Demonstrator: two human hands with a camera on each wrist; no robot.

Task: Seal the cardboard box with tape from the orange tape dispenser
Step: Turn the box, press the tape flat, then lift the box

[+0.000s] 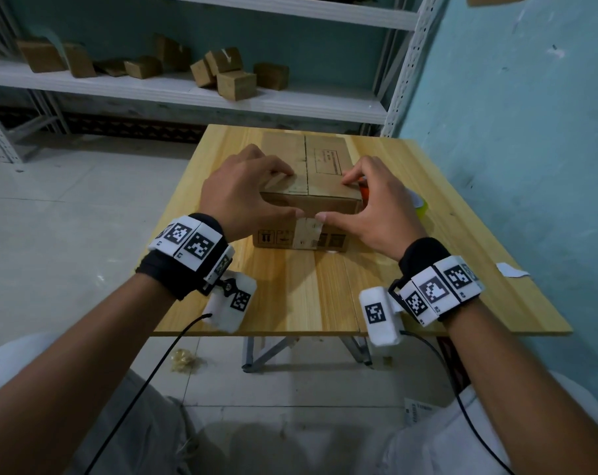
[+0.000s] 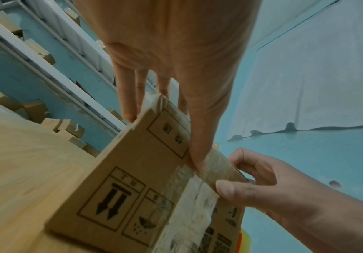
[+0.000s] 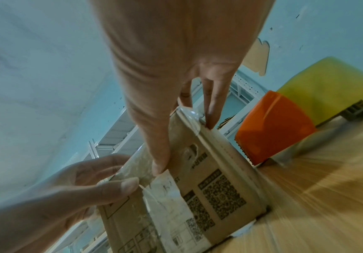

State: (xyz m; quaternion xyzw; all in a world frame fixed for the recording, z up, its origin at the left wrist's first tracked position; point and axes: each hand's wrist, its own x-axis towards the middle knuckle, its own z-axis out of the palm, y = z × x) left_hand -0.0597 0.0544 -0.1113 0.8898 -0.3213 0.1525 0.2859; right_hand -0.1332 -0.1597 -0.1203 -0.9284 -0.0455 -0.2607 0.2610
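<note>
The cardboard box (image 1: 325, 159) (image 2: 133, 179) (image 3: 219, 171) sits closed on the wooden table (image 1: 290, 296). A clear tape strip (image 1: 308, 231) (image 2: 189, 205) (image 3: 165, 196) runs over its centre seam and down the near face. My left hand (image 1: 292, 193) (image 2: 164, 140) has its fingers on the box top and its thumb pressing the tape on the near face. My right hand (image 1: 333, 198) (image 3: 185, 146) mirrors it, thumb on the tape beside the left thumb. The orange tape dispenser (image 1: 364, 193) (image 3: 271, 133) lies just right of the box, mostly hidden behind my right hand.
A yellow-green roll (image 1: 420, 206) (image 3: 328, 85) lies right of the dispenser. A white paper scrap (image 1: 511, 270) sits near the table's right edge. A blue wall closes the right side. A metal shelf (image 1: 188, 90) with several small cardboard boxes stands behind the table.
</note>
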